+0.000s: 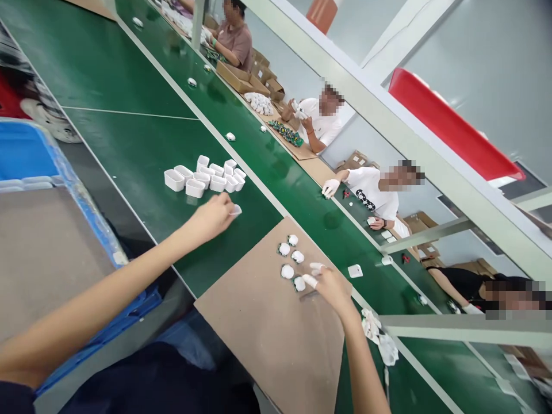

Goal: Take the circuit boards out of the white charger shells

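Note:
My left hand (215, 216) is closed on a small white plastic case (236, 210), just in front of a cluster of similar white open cases (195, 187) on the green work surface. My right hand (330, 287) hovers low over a brown cardboard sheet (267, 339), with white covers on two fingertips. Its fingers are apart, and nothing shows between them. Close beside those fingertips lies a round white part on a green circuit board (299, 283). Several more such parts (287, 271) sit around it on the cardboard; whether a fingertip touches the nearest one, I cannot tell.
A green conveyor belt (259, 152) runs past the far side, carrying a white cover (355, 271) and small assemblies. Co-workers sit across it, one with a gloved hand (331, 188) at the belt. A blue crate (26, 144) stands at left; crumpled white gloves (379, 333) lie at right.

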A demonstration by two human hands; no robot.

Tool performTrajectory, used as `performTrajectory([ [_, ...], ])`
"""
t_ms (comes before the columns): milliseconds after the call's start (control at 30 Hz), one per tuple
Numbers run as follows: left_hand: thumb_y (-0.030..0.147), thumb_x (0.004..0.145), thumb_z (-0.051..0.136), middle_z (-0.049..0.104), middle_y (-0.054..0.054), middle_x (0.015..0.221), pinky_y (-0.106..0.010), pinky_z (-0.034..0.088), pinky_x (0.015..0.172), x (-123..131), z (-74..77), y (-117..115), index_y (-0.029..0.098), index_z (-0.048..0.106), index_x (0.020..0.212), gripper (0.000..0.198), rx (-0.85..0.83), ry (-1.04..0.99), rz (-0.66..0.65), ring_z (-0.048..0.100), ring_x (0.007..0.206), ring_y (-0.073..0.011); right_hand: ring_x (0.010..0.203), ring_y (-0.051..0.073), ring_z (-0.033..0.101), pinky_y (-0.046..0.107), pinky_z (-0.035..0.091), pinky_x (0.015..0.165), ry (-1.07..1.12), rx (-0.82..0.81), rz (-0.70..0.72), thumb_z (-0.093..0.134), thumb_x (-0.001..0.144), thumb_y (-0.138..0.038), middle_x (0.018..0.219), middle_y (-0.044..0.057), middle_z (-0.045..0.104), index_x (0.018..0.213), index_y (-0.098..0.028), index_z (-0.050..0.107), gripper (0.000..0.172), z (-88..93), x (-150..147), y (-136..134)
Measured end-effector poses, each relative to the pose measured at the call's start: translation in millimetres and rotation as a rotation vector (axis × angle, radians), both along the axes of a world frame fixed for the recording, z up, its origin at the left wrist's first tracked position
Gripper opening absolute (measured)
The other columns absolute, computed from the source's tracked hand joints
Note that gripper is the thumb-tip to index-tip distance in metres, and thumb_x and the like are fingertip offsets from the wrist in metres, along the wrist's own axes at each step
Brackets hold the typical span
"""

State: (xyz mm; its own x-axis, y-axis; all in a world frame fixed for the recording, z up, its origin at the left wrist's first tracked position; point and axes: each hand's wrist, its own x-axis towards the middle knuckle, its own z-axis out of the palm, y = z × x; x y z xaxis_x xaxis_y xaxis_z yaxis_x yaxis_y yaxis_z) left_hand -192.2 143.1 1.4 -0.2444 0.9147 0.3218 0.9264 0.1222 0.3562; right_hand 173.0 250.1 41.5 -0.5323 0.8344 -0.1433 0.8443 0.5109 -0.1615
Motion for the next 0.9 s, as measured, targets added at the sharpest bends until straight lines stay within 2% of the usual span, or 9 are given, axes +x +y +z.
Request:
performTrajectory([
  [100, 0.019, 0.094, 0.045, 0.059, -0.010, 0.109, -0.032, 0.053, 0.074, 56.5, 0.5, -8.4, 0.015, 0.064, 0.095, 0.020, -0.059, -0.042, -0.234, 0.064, 0.084, -0.0202, 0.118, 0.033, 0.062, 0.039, 0.049, 0.097, -0.029, 0.012, 0.019, 0.073, 0.080, -0.029, 0.123, 0.017, 0.067, 0.120, -0.014, 0.065, 0.044, -16.1, -10.5, -31.2],
  [200, 0.015, 0.091, 0.050, 0.059, -0.011, 0.117, -0.031, 0.054, 0.075, 105.3, -5.5, -18.6, 0.015, 0.062, 0.096, 0.012, -0.109, -0.079, -0.424, 0.067, 0.086, -0.0201, 0.111, 0.032, 0.064, 0.040, 0.051, 0.092, -0.028, 0.045, 0.008, 0.069, 0.081, -0.024, 0.115, 0.016, 0.069, 0.115, -0.015, 0.066, 0.035, -31.5, -12.5, -44.3],
  [267, 0.017, 0.089, 0.056, 0.060, -0.012, 0.116, -0.033, 0.054, 0.073, 123.7, -11.9, -25.1, 0.015, 0.060, 0.096, 0.008, -0.139, -0.107, -0.499, 0.068, 0.084, -0.0225, 0.106, 0.033, 0.065, 0.043, 0.053, 0.089, -0.008, 0.070, -0.002, 0.065, 0.085, -0.023, 0.110, 0.016, 0.069, 0.114, -0.015, 0.066, 0.030, -37.6, -8.3, -47.0],
  [467, 0.020, 0.084, 0.065, 0.065, -0.009, 0.106, -0.033, 0.054, 0.069, 121.6, -23.4, -36.2, 0.018, 0.050, 0.115, 0.035, -0.199, -0.248, -0.563, 0.070, 0.086, -0.0256, 0.121, 0.033, 0.055, 0.052, 0.045, 0.105, 0.135, 0.019, 0.109, 0.071, 0.080, -0.017, 0.121, 0.013, 0.064, 0.121, -0.020, 0.063, 0.042, -40.0, 7.2, -46.9],
  [600, 0.028, 0.087, 0.064, 0.066, -0.011, 0.118, -0.035, 0.055, 0.080, 119.4, -24.7, -33.2, 0.018, 0.042, 0.128, 0.048, -0.196, -0.331, -0.528, 0.069, 0.100, -0.0262, 0.109, 0.029, 0.058, 0.047, 0.049, 0.098, 0.270, -0.093, 0.155, 0.066, 0.078, -0.006, 0.107, 0.010, 0.066, 0.098, -0.019, 0.068, 0.024, -39.0, 4.7, -40.4],
  [700, 0.030, 0.086, 0.064, 0.067, -0.012, 0.114, -0.044, 0.054, 0.084, 128.7, -25.0, -30.3, 0.017, 0.050, 0.121, 0.040, -0.175, -0.324, -0.485, 0.067, 0.102, -0.0313, 0.099, 0.028, 0.058, 0.048, 0.048, 0.096, 0.417, -0.169, 0.118, 0.064, 0.074, -0.002, 0.089, 0.008, 0.064, 0.074, -0.019, 0.065, 0.017, -37.5, 3.5, -37.7],
  [767, 0.027, 0.088, 0.061, 0.067, -0.011, 0.109, -0.048, 0.053, 0.088, 135.6, -23.1, -29.8, 0.017, 0.056, 0.111, 0.026, -0.154, -0.301, -0.481, 0.065, 0.104, -0.0332, 0.098, 0.028, 0.058, 0.050, 0.046, 0.098, 0.551, -0.220, 0.063, 0.069, 0.071, -0.006, 0.084, 0.006, 0.064, 0.069, -0.021, 0.064, 0.016, -37.2, 6.7, -40.2],
  [833, 0.022, 0.090, 0.057, 0.065, -0.011, 0.115, -0.049, 0.050, 0.096, 140.7, -18.7, -28.7, 0.018, 0.057, 0.112, 0.023, -0.123, -0.271, -0.504, 0.061, 0.113, -0.0324, 0.102, 0.028, 0.058, 0.050, 0.045, 0.100, 0.723, -0.260, -0.029, 0.075, 0.070, -0.015, 0.092, 0.006, 0.066, 0.080, -0.022, 0.069, 0.014, -39.2, 13.2, -46.7],
  [900, 0.015, 0.091, 0.051, 0.059, -0.011, 0.131, -0.047, 0.046, 0.104, 144.4, -11.6, -23.9, 0.020, 0.051, 0.124, 0.034, -0.040, -0.255, -0.585, 0.055, 0.125, -0.0292, 0.107, 0.027, 0.059, 0.048, 0.047, 0.099, 0.932, -0.289, -0.166, 0.075, 0.075, -0.029, 0.109, 0.007, 0.067, 0.104, -0.024, 0.068, 0.030, -43.9, 20.6, -55.7],
])
